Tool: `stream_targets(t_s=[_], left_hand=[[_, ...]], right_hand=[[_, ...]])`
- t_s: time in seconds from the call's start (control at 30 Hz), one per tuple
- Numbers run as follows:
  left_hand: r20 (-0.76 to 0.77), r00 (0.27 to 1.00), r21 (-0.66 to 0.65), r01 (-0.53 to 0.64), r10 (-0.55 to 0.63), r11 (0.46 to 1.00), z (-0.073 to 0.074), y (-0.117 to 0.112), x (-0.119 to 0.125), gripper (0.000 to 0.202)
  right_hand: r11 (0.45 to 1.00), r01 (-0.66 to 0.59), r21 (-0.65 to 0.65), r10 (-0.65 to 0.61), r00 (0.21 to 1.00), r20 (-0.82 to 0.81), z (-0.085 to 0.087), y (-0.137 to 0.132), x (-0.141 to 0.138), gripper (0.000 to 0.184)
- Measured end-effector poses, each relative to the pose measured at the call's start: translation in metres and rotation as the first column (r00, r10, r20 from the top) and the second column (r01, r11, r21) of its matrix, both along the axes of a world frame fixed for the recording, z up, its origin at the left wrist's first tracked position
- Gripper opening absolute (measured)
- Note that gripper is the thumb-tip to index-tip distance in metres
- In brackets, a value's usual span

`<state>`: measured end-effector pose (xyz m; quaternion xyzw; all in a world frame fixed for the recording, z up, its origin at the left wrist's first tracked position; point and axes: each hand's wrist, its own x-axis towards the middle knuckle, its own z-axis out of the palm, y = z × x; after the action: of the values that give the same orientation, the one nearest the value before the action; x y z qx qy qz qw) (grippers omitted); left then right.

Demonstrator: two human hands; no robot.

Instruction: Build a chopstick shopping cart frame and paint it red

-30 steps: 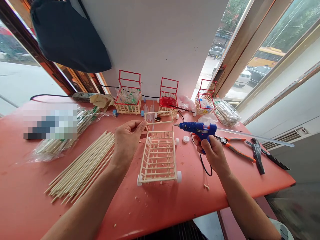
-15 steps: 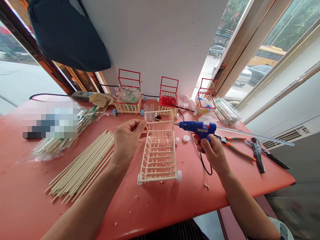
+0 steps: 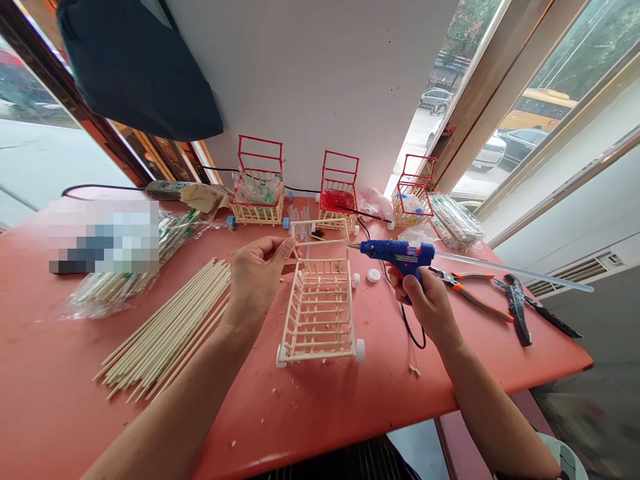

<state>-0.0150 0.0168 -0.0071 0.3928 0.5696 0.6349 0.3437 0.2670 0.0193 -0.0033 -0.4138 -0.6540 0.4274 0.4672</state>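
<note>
A small cart built of wooden sticks point(image 3: 320, 313), with white bottle-cap wheels, stands on the red table point(image 3: 280, 427) before me. Its stick handle frame point(image 3: 323, 243) rises at the far end. My left hand point(image 3: 263, 273) pinches the left side of that frame between thumb and fingers. In my right hand point(image 3: 425, 300) is a blue hot glue gun point(image 3: 400, 257), its nozzle pointing left, at or very near the frame's right upright. A clear glue stick point(image 3: 515, 272) juts from the gun's back.
Loose wooden sticks point(image 3: 170, 327) lie left. Three carts with red handles point(image 3: 260, 153) line the wall. Orange-handled pliers point(image 3: 475, 293) and a black-handled tool point(image 3: 520, 310) lie right. A white cap point(image 3: 373, 275) and the gun's black cord point(image 3: 413, 333) are near the cart.
The view has shifted very slightly. Both hands, the cart and the glue gun keep practically the same positions relative to one another.
</note>
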Motion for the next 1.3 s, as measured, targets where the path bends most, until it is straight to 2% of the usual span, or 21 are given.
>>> stream_targets(t_s=[1.3], left_hand=[[0.002,1.000,0.021,0.012,-0.012,1.000,-0.0027,0.0009,-0.0016,0.027]], right_hand=[[0.997,0.033,0.064,-0.040,0.994,0.101,0.0013,-0.0011,0.0035,0.044]])
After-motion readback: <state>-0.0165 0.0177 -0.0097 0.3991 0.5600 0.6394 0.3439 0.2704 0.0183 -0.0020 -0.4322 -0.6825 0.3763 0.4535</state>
